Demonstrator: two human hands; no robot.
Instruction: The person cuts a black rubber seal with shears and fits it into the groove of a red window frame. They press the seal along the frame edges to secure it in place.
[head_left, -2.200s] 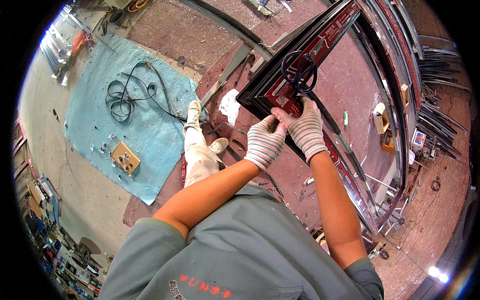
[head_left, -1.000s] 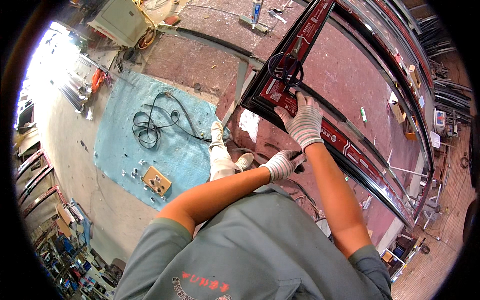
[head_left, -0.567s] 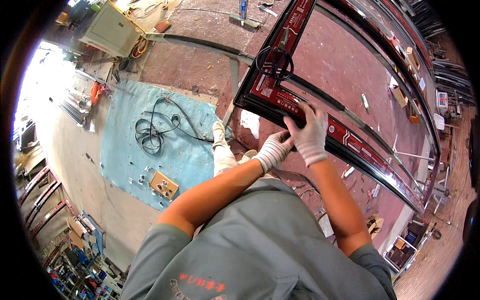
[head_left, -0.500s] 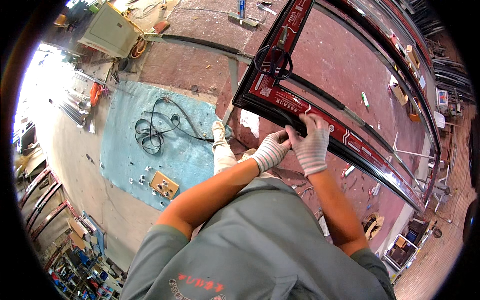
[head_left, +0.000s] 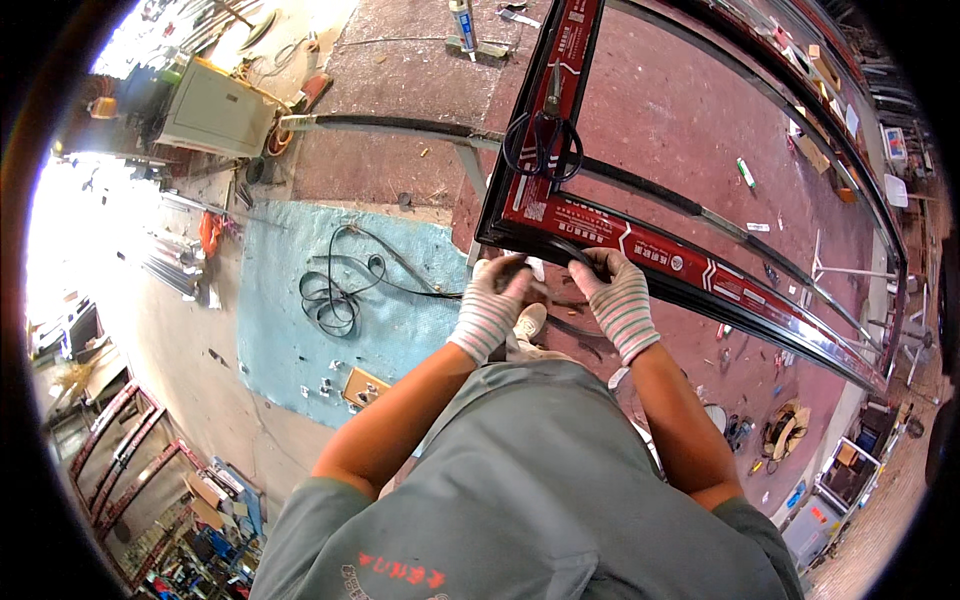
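Shop floor (head_left: pixel 390 168): worn, scuffed red-brown, with a pale grey cabinet (head_left: pixel 215 108) off to the upper left of my feed.
Blue mat (head_left: pixel 420 345): left of centre, a loose black coil (head_left: pixel 348 296) on it, plus a tan board (head_left: pixel 368 388) with small metal bits (head_left: pixel 325 386) beside it.
Big frame (head_left: pixel 690 296): right in front of both hands, black edges, red film (head_left: pixel 650 250) on its face, a padded bar (head_left: pixel 630 182) showing through the opening.
Scissors (head_left: pixel 551 105): parked on the film near the corner, neither hand on them.
Right hand (head_left: pixel 615 290): striped glove, thumb and fingertips curled together, pinching a dark strip (head_left: pixel 568 248) at the frame's near edge, as best I can make out from here.
Left hand (head_left: pixel 490 305): same kind of glove, just below the corner, fingers curled in. Tips are a blur, so I can't tell if I've got anything between them.
Coil's tail: runs toward the left hand and disappears behind it. Same piece as the strip? Can't say.
Near edge, done: a short bit of strip lies by the corner; farther right I can't separate strip from frame.
Coil, left over: plenty lying loose, so I'd call this early days.
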